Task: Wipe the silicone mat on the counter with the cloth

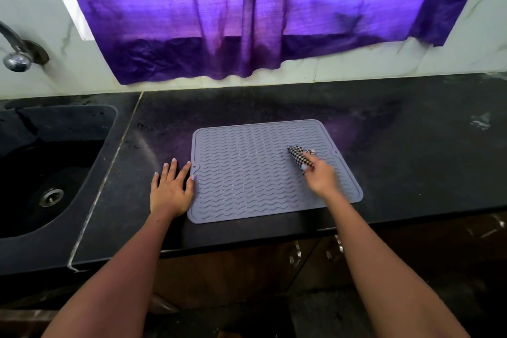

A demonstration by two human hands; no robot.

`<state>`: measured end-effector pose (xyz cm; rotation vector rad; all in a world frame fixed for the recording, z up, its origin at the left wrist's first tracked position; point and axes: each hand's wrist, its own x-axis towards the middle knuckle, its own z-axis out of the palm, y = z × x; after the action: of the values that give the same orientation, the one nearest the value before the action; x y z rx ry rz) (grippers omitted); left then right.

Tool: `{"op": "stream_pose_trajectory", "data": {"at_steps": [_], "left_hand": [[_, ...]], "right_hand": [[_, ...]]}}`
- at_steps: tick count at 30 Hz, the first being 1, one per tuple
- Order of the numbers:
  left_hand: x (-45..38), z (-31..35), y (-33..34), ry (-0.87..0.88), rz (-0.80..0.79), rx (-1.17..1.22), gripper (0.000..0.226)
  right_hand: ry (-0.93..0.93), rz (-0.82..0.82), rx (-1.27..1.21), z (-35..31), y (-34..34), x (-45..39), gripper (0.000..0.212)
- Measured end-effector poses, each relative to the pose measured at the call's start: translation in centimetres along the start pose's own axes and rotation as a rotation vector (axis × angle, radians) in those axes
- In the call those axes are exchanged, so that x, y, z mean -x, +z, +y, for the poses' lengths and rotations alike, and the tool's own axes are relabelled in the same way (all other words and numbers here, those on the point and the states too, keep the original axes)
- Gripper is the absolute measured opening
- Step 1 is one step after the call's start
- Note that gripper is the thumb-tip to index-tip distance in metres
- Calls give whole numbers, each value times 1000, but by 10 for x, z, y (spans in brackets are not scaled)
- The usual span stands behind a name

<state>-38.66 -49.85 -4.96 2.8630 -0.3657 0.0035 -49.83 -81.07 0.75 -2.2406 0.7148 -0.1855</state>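
Observation:
A grey silicone mat with wavy ridges lies flat on the black counter, near its front edge. My right hand presses a bunched black-and-white checked cloth onto the mat's right half. The hand is slightly blurred. My left hand rests flat on the counter with fingers spread, its thumb touching the mat's left edge.
A black sink with a metal drain is set into the counter on the left, with a chrome tap on the wall above it. A purple curtain hangs behind the counter. Cabinet doors with metal handles are below.

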Motion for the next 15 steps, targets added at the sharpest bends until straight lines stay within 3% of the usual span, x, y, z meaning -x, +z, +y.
{"op": "stream_pose_trajectory", "data": {"at_steps": [2, 4, 7, 13, 15], "left_hand": [[0, 0, 0, 1, -5, -5, 51], [-1, -1, 1, 3, 0, -2, 51], [-1, -2, 2, 7, -2, -12, 54], [0, -1, 0, 3, 7, 1, 59], [1, 0, 0, 2, 16, 5, 58]], "right_hand": [[201, 26, -476, -3, -21, -12, 41], [308, 193, -630, 1, -37, -21, 40], [140, 346, -208, -1, -45, -12, 43], [-105, 80, 371, 27, 19, 11, 53], [-107, 90, 383, 34, 23, 7, 55]]}}
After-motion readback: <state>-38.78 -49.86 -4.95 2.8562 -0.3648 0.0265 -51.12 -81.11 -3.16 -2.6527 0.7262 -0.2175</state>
